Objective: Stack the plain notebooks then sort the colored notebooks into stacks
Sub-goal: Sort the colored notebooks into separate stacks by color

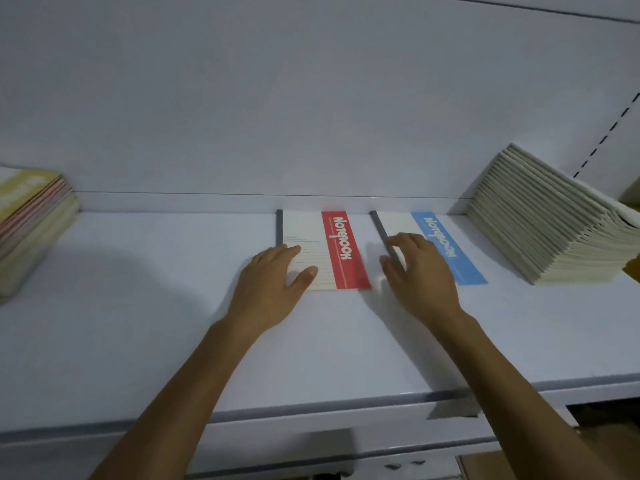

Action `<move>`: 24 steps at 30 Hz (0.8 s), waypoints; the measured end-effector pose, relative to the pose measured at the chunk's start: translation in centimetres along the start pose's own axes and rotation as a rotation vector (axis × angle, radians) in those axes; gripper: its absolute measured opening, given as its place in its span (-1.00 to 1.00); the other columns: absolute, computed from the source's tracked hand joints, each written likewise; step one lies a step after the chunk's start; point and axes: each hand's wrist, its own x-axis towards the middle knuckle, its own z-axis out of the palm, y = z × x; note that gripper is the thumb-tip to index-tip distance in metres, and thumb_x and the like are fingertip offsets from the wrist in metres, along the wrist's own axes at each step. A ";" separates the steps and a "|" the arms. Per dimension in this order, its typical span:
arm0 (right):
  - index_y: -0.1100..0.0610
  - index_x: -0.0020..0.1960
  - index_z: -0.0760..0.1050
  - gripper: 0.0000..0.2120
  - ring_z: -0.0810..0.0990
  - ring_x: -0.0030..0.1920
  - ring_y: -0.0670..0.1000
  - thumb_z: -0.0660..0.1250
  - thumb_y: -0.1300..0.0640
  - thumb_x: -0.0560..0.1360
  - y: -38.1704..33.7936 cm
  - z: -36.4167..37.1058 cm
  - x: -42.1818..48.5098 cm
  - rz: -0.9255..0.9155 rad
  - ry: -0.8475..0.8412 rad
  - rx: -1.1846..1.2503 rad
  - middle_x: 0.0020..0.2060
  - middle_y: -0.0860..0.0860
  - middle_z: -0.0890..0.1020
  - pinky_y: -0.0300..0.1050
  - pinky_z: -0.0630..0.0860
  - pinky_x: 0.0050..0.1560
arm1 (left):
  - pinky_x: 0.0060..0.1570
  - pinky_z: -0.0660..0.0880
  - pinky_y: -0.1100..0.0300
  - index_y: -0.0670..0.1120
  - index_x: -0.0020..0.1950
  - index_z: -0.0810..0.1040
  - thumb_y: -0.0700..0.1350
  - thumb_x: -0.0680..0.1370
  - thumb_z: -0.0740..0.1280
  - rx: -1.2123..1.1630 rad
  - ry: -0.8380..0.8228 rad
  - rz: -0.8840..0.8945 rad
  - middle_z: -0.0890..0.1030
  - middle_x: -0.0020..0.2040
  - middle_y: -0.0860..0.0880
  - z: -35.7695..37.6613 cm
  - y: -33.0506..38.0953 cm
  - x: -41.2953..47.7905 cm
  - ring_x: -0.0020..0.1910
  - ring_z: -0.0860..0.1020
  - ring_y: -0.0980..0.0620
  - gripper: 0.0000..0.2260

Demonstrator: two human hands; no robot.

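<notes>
The plain stack (547, 230) already leans at the shelf's (138, 306) right end, so colour sorting looks to be the step in hand. A red notebook (341, 251) and a blue notebook (446, 244) lie side by side against the back wall. The left hand (273, 275) rests flat and open on the red one. The right hand (422, 271) bends over the blue one's spine, thumb beside it, seemingly pinching. Next, probably, more from the colored pile (31, 220) at far left.

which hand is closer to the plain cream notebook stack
Right. The right hand holds the blue notebook, just left of the plain stack; the left hand is farther left, on the red notebook.
</notes>
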 end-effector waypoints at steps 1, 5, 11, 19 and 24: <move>0.05 0.32 0.43 -0.65 0.45 0.28 0.03 0.24 -0.03 0.57 -1.7 0.4 -0.3 -0.044 -0.002 0.012 0.32 0.00 0.48 -0.07 0.36 0.29 | 0.40 0.25 0.06 -0.02 0.46 0.31 0.17 0.56 0.18 -0.018 0.024 0.017 0.35 0.45 0.00 -0.9 -0.5 -0.6 0.41 0.29 0.00 -0.49; 0.05 0.24 0.50 -0.73 0.49 0.22 0.00 0.23 0.01 0.58 -8.6 2.7 -1.5 -0.188 -0.041 0.172 0.25 -0.02 0.54 -0.21 0.37 0.18 | 0.33 0.19 0.27 0.05 0.40 0.39 0.12 0.57 0.21 0.024 0.125 0.120 0.39 0.42 0.09 -5.1 -3.6 -3.5 0.39 0.32 0.10 -0.58; 0.02 0.18 0.54 -0.76 0.49 0.09 -0.16 0.21 -0.02 0.59 -21.1 7.5 -3.3 -0.281 -0.230 0.518 0.11 -0.15 0.57 -0.29 0.36 0.14 | 0.10 0.53 0.09 -0.10 0.20 0.60 0.13 0.53 0.22 0.159 0.314 0.245 0.64 0.13 -0.03 -14.0 -11.8 -8.8 0.08 0.61 -0.02 -0.59; -0.06 0.02 0.57 -0.88 0.54 -0.01 -0.31 0.27 0.09 0.57 -33.4 13.4 -6.0 -0.286 -0.416 0.725 -0.04 -0.28 0.60 -0.49 0.40 -0.09 | 0.24 0.39 0.00 -0.13 0.29 0.51 0.14 0.50 0.19 0.635 0.379 0.218 0.49 0.34 -0.14 -25.0 -25.6 -11.0 0.32 0.44 -0.13 -0.52; 0.04 -0.01 0.59 -0.89 0.56 -0.08 -0.28 0.29 0.14 0.55 -35.9 15.4 -6.6 -0.191 -0.434 0.773 -0.07 -0.18 0.64 -0.49 0.40 -0.15 | 0.06 0.53 -0.03 -0.18 0.21 0.59 0.12 0.52 0.19 0.749 0.304 0.332 0.61 0.16 -0.19 -26.8 -31.3 -11.2 0.12 0.61 -0.16 -0.54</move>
